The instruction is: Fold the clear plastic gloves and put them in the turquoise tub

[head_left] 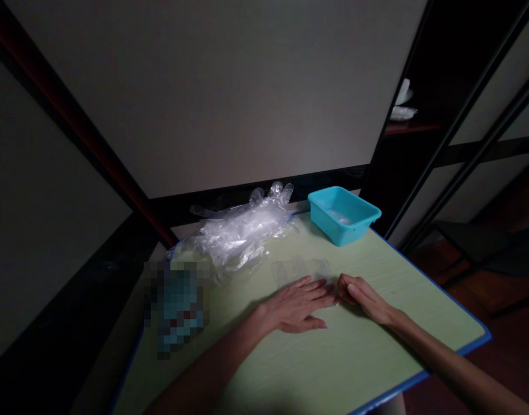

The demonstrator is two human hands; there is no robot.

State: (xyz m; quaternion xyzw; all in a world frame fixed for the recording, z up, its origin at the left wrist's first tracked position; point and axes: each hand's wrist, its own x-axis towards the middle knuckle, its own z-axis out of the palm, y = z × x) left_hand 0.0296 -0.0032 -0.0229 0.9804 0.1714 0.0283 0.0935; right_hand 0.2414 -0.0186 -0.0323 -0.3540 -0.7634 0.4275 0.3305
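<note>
A thin clear plastic glove (299,266) is spread on the table, partly covered by my left hand (301,305). That hand lies flat over it, palm down, with the fingers stretched and apart. Right beside its fingertips, my right hand (362,295) is closed in a pinch at the glove's right edge. The pinched bit itself is mostly hidden by the fingers. Farther back, a loose heap of clear plastic gloves (245,230) lies crumpled along the table's far edge, some fingers sticking up.
A turquoise plastic basin (344,222) stands at the far right corner, with some clear plastic inside. At the left edge of the green table (333,363) is a pixelated bluish item (180,311). Pale panels rise behind the table; a dark chair (493,248) stands to the right.
</note>
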